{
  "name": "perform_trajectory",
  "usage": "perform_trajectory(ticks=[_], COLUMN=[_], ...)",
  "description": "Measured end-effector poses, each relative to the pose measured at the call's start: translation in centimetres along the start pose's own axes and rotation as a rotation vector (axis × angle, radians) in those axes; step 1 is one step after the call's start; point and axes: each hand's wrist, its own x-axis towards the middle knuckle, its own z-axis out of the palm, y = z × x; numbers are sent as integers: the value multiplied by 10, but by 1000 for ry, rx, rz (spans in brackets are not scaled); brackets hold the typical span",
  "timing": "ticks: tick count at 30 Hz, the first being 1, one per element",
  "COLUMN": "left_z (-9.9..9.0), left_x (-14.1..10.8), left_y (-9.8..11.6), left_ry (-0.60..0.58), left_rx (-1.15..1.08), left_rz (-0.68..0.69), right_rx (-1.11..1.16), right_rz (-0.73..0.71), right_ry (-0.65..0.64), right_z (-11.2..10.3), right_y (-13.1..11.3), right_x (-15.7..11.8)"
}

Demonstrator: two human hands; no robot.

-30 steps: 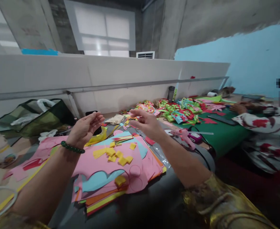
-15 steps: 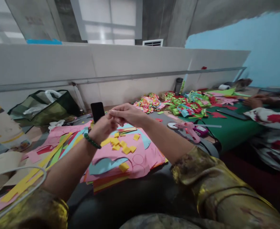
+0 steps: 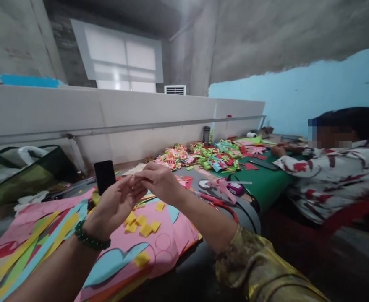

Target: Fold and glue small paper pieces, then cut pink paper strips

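My left hand (image 3: 113, 203), with a green bead bracelet (image 3: 91, 239) at its wrist, is raised over the work surface with its thumb and fingers pressed together. My right hand (image 3: 160, 182) meets it there, its fingertips pinched against the left ones. Whatever lies between them is too small or hidden to name. Below are pink felt sheets (image 3: 179, 243) with drawn circles, several small yellow felt pieces (image 3: 145, 230) and a light-blue felt shape (image 3: 111, 264). A black phone (image 3: 105, 177) stands upright just behind my left hand.
Scissors with red handles (image 3: 223, 207) and a pink glue gun (image 3: 223, 186) lie to the right. Behind are heaps of colourful felt pieces (image 3: 225, 157). Coloured strips (image 3: 33, 247) and a green bag (image 3: 27, 174) are at left. A co-worker (image 3: 332, 176) sits at right.
My view has swung right and up, bringing the co-worker and the red-handled scissors into sight. My hands stay together at the fingertips, and more of my left palm now shows.
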Motion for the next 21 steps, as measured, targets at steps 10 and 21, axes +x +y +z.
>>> perform_trajectory(ticks=[10,21], left_z=[-18,-9], left_x=[-18,-23], left_y=[-2,-16], left_ry=[72,-38], left_rx=[827,1243], left_rz=[463,1039], right_rx=[641,1376], right_rz=[471,635], right_ry=[158,-56], right_z=[-22,-8], right_y=[4,-33], right_x=[-19,-37])
